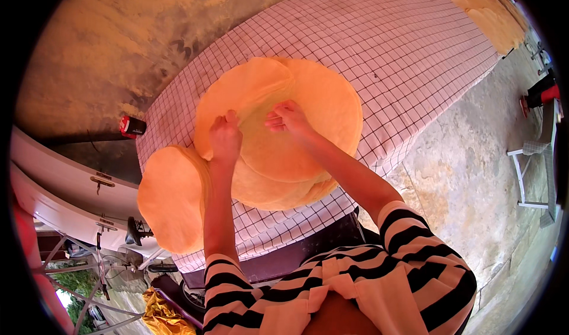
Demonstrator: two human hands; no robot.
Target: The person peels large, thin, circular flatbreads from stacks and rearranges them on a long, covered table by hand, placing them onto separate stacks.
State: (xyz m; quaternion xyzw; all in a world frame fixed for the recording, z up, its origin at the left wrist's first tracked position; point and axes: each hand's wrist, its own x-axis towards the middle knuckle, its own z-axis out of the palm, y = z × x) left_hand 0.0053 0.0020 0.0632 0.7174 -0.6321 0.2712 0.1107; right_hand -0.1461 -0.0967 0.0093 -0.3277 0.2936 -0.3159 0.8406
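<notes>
A broad pile of thin, round, orange-yellow sheets lies on the checked tablecloth, its layers spread unevenly. What the sheets are made of I cannot tell. Over the pile's left part is my left hand, fingers curled together as in a pinch; whatever may be between them is hidden. My right hand hovers over the middle, its fingers loosely bent with gaps between them and nothing visible in them. Beside my left forearm, a second, smaller stack of round sheets sits at the table's left edge.
A red and black can-like object is by the table's left edge. More pale round sheets lie at the far right end. White curved panels stand at the left, a golden cloth below them. A white-legged bench is at the right.
</notes>
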